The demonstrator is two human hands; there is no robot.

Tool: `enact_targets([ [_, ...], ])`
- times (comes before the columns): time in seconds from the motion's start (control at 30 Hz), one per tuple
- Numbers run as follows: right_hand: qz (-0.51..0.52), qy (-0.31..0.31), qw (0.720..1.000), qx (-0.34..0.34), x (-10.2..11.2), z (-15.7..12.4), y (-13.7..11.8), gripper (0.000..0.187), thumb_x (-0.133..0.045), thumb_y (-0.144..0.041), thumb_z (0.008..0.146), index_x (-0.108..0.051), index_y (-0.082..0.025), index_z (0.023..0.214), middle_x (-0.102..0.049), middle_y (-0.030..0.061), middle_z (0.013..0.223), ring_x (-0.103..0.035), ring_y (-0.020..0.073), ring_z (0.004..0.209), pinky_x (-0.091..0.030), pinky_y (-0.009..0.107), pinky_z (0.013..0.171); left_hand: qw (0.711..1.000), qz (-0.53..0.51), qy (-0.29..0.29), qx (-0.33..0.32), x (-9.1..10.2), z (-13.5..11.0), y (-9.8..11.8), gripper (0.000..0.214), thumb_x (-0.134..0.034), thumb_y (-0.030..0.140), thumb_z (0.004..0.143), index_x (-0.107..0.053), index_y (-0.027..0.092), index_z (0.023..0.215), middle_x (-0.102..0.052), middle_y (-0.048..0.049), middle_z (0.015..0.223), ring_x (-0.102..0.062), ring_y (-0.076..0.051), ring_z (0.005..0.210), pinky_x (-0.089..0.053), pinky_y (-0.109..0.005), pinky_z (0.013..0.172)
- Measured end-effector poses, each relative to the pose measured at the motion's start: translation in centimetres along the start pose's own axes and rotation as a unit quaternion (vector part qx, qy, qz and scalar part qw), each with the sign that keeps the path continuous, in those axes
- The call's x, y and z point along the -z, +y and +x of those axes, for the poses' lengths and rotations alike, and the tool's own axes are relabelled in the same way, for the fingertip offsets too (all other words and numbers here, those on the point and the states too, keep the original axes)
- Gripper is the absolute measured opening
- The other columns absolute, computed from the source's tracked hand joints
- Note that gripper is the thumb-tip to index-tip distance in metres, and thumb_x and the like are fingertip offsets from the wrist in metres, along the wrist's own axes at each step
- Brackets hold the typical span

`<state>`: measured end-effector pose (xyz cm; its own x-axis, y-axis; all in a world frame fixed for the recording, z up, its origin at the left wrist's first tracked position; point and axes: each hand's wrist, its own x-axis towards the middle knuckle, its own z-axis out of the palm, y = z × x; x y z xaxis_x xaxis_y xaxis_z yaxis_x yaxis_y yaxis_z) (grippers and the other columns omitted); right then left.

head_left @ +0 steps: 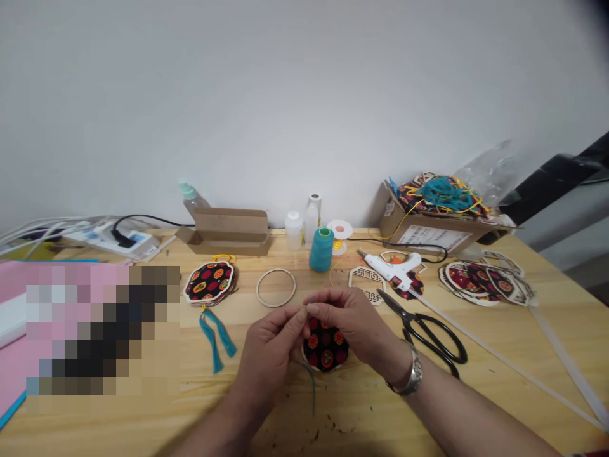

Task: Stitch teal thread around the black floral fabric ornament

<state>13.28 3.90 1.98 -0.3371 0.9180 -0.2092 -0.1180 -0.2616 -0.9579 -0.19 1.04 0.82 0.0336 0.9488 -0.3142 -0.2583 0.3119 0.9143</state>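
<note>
- Looking down from the head view onto a pale wooden table (371,438)
- Pinching narrowly with the left hand (266,346), pressing the thumb close against the fingers
- Pinching just as narrowly with the right hand (354,320), meeting the left fingertips and wearing a silver bracelet (413,371) at the wrist
- Showing a speck of blue at the joined fingertips but hiding the rest, so not being able to tell the exact thing between them
- Trailing a thin teal strand (313,387) from below the left hand, past the lower left edge of a black patterned piece (327,355)
- Having that flowered piece just below and between the hands, partly covered by both
- Seeing a pale ring (257,289) beyond the left hand, with a tasselled piece (209,284) farther left
- Finding black-handled scissors (408,315) just beyond the right forearm, and a white glue gun (394,270) near the blade tips
- Noticing a teal thread cone (321,252) standing upright behind the hands
- Spotting an overfilled cardboard box (394,225) at the back right, near a pile of patterned pieces (495,282)
</note>
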Motion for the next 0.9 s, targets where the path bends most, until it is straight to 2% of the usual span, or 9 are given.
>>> enact_targets([
  [0.23,0.000,-0.002,1.000,-0.006,-0.1,-0.1,-0.1,0.010,-0.063,-0.025,0.068,-0.065,-0.015,0.067,-0.063,-0.0001,0.059,-0.054,0.0105,0.056,-0.041,0.023,0.055,1.000,-0.003,-0.005,0.011,0.2,-0.1,-0.2,0.019,-0.067,0.034,0.066,-0.065,0.015,0.067,-0.047,0.0053,0.051,-0.033,-0.006,0.044,-0.026,-0.017,0.042],
  [0.43,-0.016,0.041,0.999,-0.007,0.1,0.0,0.2,0.014,-0.065,-0.027,0.066,-0.062,-0.014,0.062,-0.059,-0.0017,0.055,-0.049,0.0085,0.051,-0.037,0.021,0.050,0.999,0.033,-0.014,0.011,0.0,0.0,-0.1,0.021,-0.065,0.035,0.068,-0.063,0.014,0.062,-0.049,0.0034,0.055,-0.040,-0.008,0.052,-0.033,-0.019,0.049],
  [0.6,0.021,0.088,0.996,0.020,0.3,0.2,0.1,0.015,-0.068,-0.026,0.065,-0.062,-0.013,0.065,-0.051,-0.0054,0.050,-0.040,0.0047,0.045,-0.031,0.018,0.046,0.999,0.036,-0.028,0.019,0.0,0.2,-0.5,0.021,-0.061,0.035,0.072,-0.065,0.015,0.071,-0.049,0.0036,0.058,-0.039,-0.007,0.051,-0.031,-0.019,0.048],
  [0.67,0.057,0.074,0.995,0.036,0.6,0.2,-0.1,0.016,-0.066,-0.027,0.067,-0.062,-0.012,0.066,-0.047,-0.0057,0.048,-0.037,0.0040,0.043,-0.028,0.018,0.043,0.998,0.049,-0.030,0.013,0.0,0.2,-0.5,0.020,-0.061,0.035,0.073,-0.066,0.016,0.076,-0.050,0.0037,0.059,-0.040,-0.007,0.051,-0.031,-0.018,0.048],
  [0.8,0.147,0.019,0.987,0.056,1.1,0.1,-0.6,0.016,-0.063,-0.028,0.073,-0.060,-0.013,0.068,-0.061,0.0015,0.067,-0.045,0.0046,0.048,-0.029,0.017,0.043,0.994,0.102,-0.049,-0.005,0.0,0.0,-0.5,0.019,-0.057,0.034,0.076,-0.067,0.017,0.079,-0.053,0.0029,0.060,-0.047,-0.010,0.059,-0.034,-0.020,0.053],
  [0.9,0.177,0.009,0.982,0.070,1.5,0.1,-0.9,0.017,-0.061,-0.028,0.075,-0.060,-0.013,0.069,-0.062,0.0027,0.070,-0.047,0.0042,0.047,-0.031,0.016,0.042,0.989,0.138,-0.048,-0.019,0.1,-0.1,-0.5,0.020,-0.055,0.035,0.077,-0.067,0.018,0.080,-0.058,0.0016,0.064,-0.051,-0.013,0.066,-0.037,-0.021,0.058],
])
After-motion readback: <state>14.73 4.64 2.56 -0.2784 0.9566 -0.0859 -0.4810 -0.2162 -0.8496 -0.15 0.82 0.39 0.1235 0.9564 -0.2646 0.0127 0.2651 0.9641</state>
